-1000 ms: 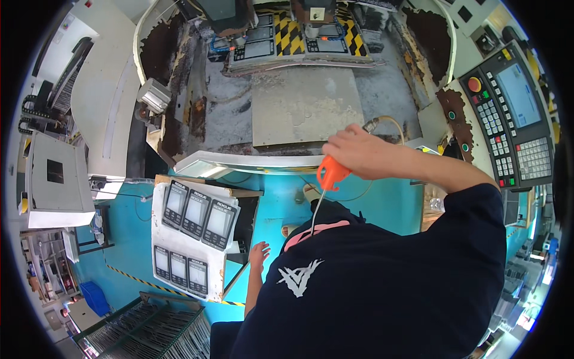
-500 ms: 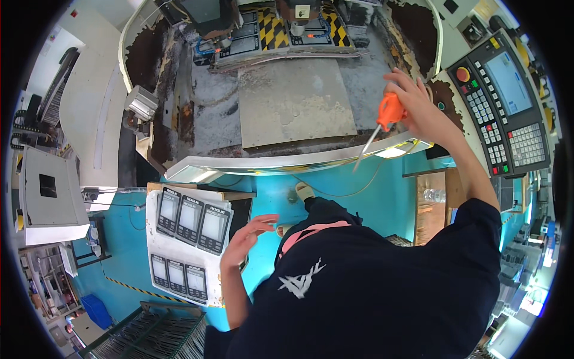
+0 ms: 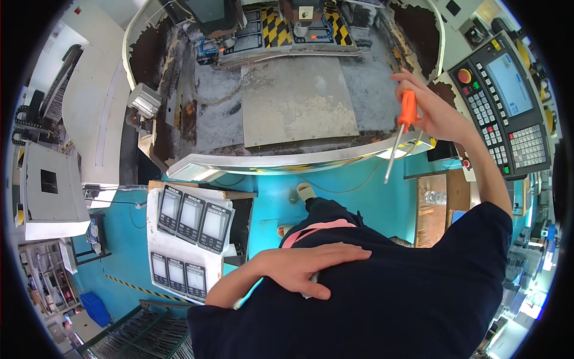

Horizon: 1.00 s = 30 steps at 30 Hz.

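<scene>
My right hand (image 3: 439, 113) is closed round an orange air gun (image 3: 408, 109), to the right above the front edge of the machine (image 3: 281, 163). Its thin metal nozzle slants down and slightly left, touching nothing. My left hand (image 3: 299, 266) lies with fingers stretched out against the front of my dark shirt (image 3: 388, 299). A bit of white shows under its thumb; I cannot tell whether that is the shirt's print.
Rectangular grey-framed panels (image 3: 191, 216) lie in two rows on a white-topped stand (image 3: 170, 239) at left. A control panel (image 3: 502, 102) stands at right. Two spindle heads hang over striped fixtures (image 3: 276, 30) at the back. A thin hose (image 3: 350, 190) trails across the blue floor.
My left hand has moved right from beside the stand onto my shirt. My right hand has shifted slightly right and down with the air gun, whose nozzle now points more steeply downward.
</scene>
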Available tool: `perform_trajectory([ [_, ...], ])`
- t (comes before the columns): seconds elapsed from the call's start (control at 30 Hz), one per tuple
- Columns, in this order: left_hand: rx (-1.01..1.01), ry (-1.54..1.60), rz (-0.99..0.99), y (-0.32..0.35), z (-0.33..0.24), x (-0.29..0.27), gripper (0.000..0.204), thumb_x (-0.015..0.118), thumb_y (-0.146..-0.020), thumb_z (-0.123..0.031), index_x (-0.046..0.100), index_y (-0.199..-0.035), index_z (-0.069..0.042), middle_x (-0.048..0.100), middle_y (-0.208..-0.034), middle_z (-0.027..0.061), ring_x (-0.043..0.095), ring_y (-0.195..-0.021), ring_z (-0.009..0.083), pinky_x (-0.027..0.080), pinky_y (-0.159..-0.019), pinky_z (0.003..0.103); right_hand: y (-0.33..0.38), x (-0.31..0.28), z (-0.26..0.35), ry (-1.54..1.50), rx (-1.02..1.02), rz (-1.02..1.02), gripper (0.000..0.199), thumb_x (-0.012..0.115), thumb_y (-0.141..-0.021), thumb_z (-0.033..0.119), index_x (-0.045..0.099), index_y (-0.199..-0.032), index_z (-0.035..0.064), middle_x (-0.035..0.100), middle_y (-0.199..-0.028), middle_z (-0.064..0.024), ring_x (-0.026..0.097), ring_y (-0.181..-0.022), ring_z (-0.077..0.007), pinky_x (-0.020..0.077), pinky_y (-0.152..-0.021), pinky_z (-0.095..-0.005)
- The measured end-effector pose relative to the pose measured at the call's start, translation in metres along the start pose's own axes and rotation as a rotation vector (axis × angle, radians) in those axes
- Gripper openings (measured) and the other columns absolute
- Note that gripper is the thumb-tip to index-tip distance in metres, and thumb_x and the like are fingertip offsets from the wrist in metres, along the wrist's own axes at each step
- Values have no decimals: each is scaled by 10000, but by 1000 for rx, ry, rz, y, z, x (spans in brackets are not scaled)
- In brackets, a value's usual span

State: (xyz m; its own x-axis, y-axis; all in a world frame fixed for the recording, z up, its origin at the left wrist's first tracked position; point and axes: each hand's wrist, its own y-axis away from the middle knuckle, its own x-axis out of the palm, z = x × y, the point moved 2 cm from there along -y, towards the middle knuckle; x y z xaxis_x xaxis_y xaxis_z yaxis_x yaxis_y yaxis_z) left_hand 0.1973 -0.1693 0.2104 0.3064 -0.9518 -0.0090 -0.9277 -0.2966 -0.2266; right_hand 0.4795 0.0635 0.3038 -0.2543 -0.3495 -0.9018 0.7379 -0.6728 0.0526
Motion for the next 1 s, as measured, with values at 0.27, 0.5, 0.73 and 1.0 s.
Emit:
perform_trajectory([
  [0.27,12,-21,-93,4,9,4,796,516,-988,-496,255,-1557,-5,307,-1587,192,295,-1475,338,234,-1209,447,-4,21,6,-54,-41,-66,406,699,-730,-77,448,-1028,40,481,-1278,-143,289,-1466,-418,286,-1173,-451],
  [0.5,-40,-13,-99,4,7,7,890,427,-980,-628,267,-1539,45,283,-1607,189,262,-1492,337,210,-1213,451,-8,22,17,-277,-75,-216,390,527,-676,-127,467,-1030,26,479,-1195,-126,447,-1344,-355,379,-1070,-370],
  [0.73,-36,6,-94,4,8,9,840,448,-994,-573,278,-1535,47,312,-1586,200,292,-1477,335,219,-1211,448,-19,61,37,-504,-229,-557,324,406,-685,-149,443,-943,43,512,-1205,-158,434,-1360,-371,323,-1117,-451],
  [1.0,64,45,-143,-3,-4,2,675,529,-994,-340,318,-1521,26,401,-1523,191,392,-1411,314,296,-1174,408,-30,110,51,-733,-210,-902,350,379,-793,-168,463,-1025,81,560,-1154,-136,528,-1243,-322,320,-1156,-523],
])
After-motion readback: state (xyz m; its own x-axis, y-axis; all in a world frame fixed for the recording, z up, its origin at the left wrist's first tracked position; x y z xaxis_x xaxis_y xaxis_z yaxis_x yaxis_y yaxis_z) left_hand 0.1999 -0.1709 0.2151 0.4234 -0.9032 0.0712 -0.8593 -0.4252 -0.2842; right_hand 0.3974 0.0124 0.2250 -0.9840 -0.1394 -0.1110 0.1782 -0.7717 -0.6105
